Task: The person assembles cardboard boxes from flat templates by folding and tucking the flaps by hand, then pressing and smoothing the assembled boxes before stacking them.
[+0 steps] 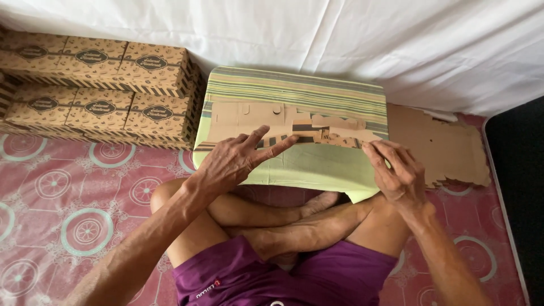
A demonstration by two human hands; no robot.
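Person sits cross-legged on a patterned floor mat (68,198), working over a striped cushion (294,90) that serves as the work surface. A flat, unfolded cardboard blank (249,116) lies across the cushion top. Left hand (238,158) is spread, fingers splayed, pressing down on the blank's near edge. Right hand (396,170) has its fingers pressed together, pinching the blank's right end at the cushion's corner. Finished boxes (96,85) are stacked in two rows to the left against the white sheet (396,39); a pile of spare blanks (442,147) lies on the floor just right of the cushion. Risks, as a judgement: the cushion is soft, so pressing could dent it and crease the card off its fold line; the pinch at the right end could tear a thin tab; the blank's right end sits at the cushion edge and could slide off if the left hand lifts.
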